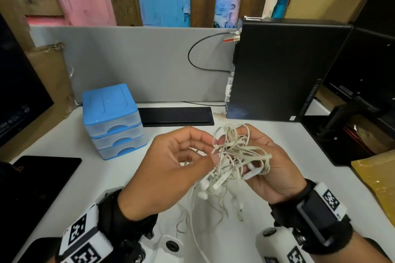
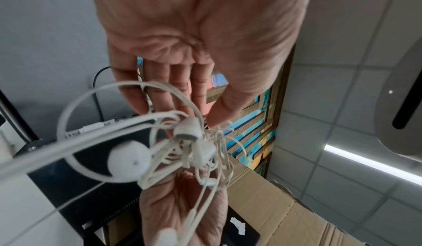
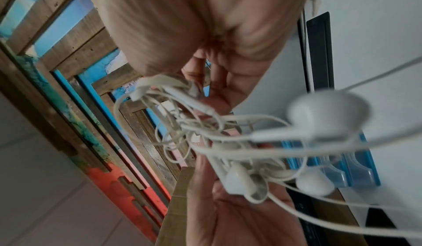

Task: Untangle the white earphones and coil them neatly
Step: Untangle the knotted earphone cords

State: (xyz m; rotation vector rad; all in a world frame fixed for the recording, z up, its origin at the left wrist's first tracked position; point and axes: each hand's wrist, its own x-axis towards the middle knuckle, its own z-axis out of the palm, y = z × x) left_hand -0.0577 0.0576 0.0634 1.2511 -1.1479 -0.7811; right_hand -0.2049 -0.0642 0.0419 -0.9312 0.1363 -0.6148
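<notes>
Earphones (image 1: 234, 156) bunched above the tabletop's (image 1: 106, 179) near edge. Right hand (image 1: 269, 166) cradles and grips the wad, left hand (image 1: 171, 166) pinches a loop. Risk: hard tugging tightens knots; dangling strands snag.

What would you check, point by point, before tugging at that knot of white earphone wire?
1. Right hand holds the white earphones: ok, fingers curl round the bundle.
2. Left hand pinches a strand: ok.
3. Tangle cleared: not ok, loops cross many times.
4. A free end found: cannot tell; earbuds dangle below, the plug is not clearly seen.
5. Bundle lifted off the white desk: ok.
6. Coiling started: not ok.
</notes>
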